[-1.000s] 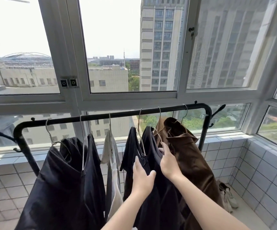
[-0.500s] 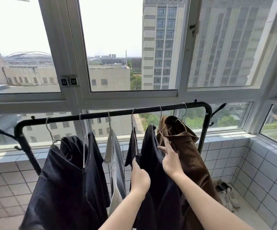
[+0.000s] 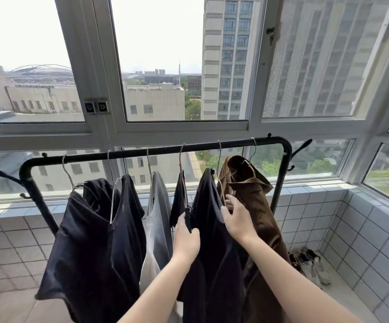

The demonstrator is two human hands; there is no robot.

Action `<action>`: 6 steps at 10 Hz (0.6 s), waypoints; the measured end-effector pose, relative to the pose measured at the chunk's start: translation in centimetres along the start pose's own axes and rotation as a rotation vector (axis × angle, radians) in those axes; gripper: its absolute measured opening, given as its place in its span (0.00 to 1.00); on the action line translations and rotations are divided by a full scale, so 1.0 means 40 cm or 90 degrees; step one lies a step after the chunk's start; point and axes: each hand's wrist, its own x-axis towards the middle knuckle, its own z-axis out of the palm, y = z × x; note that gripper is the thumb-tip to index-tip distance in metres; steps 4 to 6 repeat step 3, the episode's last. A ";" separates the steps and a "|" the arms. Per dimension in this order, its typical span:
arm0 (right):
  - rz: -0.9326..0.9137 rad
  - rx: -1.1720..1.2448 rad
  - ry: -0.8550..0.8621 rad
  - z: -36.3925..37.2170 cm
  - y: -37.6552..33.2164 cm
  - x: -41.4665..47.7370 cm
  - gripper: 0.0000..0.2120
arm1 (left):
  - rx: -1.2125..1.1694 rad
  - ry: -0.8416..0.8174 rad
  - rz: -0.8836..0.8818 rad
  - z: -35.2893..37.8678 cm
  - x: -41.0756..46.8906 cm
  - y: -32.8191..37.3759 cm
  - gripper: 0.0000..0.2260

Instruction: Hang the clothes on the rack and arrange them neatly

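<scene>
A black rack [image 3: 156, 152] stands before the window with several garments on wire hangers. From the left hang two dark shirts [image 3: 90, 241], a grey garment [image 3: 157, 220], a narrow dark garment [image 3: 180, 199], a dark shirt [image 3: 212, 241] and a brown jacket [image 3: 256, 206]. My left hand [image 3: 186, 238] pinches the lower edge of the narrow dark garment. My right hand [image 3: 236, 217] grips the neckline of the dark shirt beside the brown jacket.
A pair of worn shoes [image 3: 310, 264] lies on the floor under the rack's right end. A white tiled wall [image 3: 363, 241] closes the right side and back. Hooks stick out at both rack ends [image 3: 302, 145].
The narrow dark garment's hanger slid left along the bar, apart from the dark shirt. My left hand closed on its edge; my right hand stayed at the dark shirt's neckline.
</scene>
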 end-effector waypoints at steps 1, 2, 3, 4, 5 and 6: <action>-0.009 0.001 -0.004 -0.001 0.008 -0.026 0.22 | 0.007 -0.006 0.017 -0.008 -0.019 -0.018 0.27; -0.036 0.022 0.016 -0.008 0.032 -0.064 0.17 | -0.001 0.034 0.033 -0.027 -0.060 -0.049 0.23; -0.038 0.057 0.067 -0.025 0.062 -0.134 0.12 | -0.006 0.052 0.049 -0.061 -0.110 -0.096 0.12; -0.038 0.057 0.067 -0.025 0.062 -0.134 0.12 | -0.006 0.052 0.049 -0.061 -0.110 -0.096 0.12; -0.038 0.057 0.067 -0.025 0.062 -0.134 0.12 | -0.006 0.052 0.049 -0.061 -0.110 -0.096 0.12; -0.038 0.057 0.067 -0.025 0.062 -0.134 0.12 | -0.006 0.052 0.049 -0.061 -0.110 -0.096 0.12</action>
